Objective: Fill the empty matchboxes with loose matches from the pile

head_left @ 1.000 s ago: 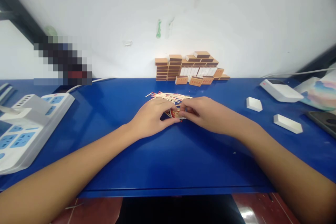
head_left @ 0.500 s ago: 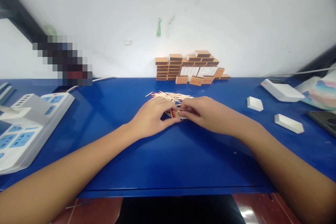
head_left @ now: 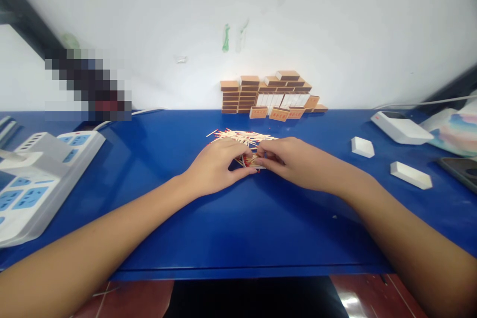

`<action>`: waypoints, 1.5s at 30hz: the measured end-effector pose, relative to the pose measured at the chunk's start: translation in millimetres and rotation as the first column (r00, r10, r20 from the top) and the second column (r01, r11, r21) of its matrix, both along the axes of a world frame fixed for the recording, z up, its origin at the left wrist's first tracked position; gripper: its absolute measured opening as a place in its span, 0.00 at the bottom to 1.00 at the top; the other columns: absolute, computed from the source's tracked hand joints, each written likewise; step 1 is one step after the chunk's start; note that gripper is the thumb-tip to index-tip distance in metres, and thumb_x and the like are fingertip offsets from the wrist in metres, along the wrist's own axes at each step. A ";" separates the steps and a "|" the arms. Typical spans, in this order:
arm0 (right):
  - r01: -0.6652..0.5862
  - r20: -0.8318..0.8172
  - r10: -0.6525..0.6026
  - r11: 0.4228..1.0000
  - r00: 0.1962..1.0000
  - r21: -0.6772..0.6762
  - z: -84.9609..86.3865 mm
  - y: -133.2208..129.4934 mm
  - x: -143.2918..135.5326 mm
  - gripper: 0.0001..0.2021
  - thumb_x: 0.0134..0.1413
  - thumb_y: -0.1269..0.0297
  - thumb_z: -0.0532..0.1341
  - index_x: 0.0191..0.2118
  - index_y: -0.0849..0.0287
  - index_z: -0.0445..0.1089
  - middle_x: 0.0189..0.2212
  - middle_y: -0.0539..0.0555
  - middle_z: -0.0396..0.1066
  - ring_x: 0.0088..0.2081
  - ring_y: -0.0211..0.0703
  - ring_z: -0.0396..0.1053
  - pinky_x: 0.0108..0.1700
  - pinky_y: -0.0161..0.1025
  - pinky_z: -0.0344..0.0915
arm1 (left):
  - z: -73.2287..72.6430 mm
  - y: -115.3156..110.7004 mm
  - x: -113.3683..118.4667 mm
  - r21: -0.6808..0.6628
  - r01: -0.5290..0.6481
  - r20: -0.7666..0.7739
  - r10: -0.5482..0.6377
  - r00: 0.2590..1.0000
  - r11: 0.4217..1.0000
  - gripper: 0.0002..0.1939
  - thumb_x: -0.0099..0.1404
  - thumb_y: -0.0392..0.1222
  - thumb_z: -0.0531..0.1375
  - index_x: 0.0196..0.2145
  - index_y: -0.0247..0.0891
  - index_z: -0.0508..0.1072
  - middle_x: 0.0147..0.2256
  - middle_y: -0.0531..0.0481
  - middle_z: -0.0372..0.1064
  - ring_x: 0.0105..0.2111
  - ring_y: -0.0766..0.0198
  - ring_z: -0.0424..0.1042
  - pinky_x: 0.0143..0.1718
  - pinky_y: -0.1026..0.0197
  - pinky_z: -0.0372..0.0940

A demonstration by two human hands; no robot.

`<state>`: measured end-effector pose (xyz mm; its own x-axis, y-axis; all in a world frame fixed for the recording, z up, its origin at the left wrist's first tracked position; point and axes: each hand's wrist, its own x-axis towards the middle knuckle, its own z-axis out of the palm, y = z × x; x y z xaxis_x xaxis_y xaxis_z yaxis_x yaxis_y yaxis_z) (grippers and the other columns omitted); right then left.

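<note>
Between my two hands, low over the table, is a small white-edged matchbox tray (head_left: pixel 246 161) with red-tipped matches (head_left: pixel 252 158) in it. My left hand (head_left: pixel 219 161) is closed around its left side, thumb along the near edge. From the right, my right hand (head_left: pixel 285 159) pinches at the other end with thumb and bent fingers. Whether some matches are also between those fingertips is hidden. Just behind the hands lies a loose heap of matches (head_left: pixel 242 135), heads pointing various ways.
Stacked matchboxes (head_left: pixel 249 94) stand against the wall on the blue table (head_left: pixel 238 223). At left lies a white power strip (head_left: pixel 55 194). On the right are two white blocks (head_left: pixel 362 147), a white device (head_left: pixel 401 128), a dark phone-like object (head_left: pixel 460 171) and a colourful bag (head_left: pixel 452 129).
Hardly anything differs. My right fingertips have shifted very slightly at the tray; my left hand keeps its place.
</note>
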<state>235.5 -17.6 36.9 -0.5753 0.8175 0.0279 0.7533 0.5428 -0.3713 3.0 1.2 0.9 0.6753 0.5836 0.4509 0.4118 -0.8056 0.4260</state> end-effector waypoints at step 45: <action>0.019 0.027 -0.018 1.000 0.999 -0.016 2.8 -2.9 -0.6 0.14 0.73 0.57 0.55 0.34 0.55 0.66 0.31 0.52 0.74 0.30 0.42 0.65 0.32 0.41 0.53 | 0.4 -0.4 0.3 0.003 0.017 -0.012 -0.017 1.000 1.000 0.08 0.71 0.45 0.67 0.39 0.39 0.76 0.38 0.49 0.78 0.39 0.57 0.76 0.44 0.54 0.68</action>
<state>234.9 -20.4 39.7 -0.5604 0.8282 -0.0003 0.7730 0.5229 -0.3592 3.3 0.8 1.3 0.6902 0.5707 0.4448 0.4034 -0.8139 0.4183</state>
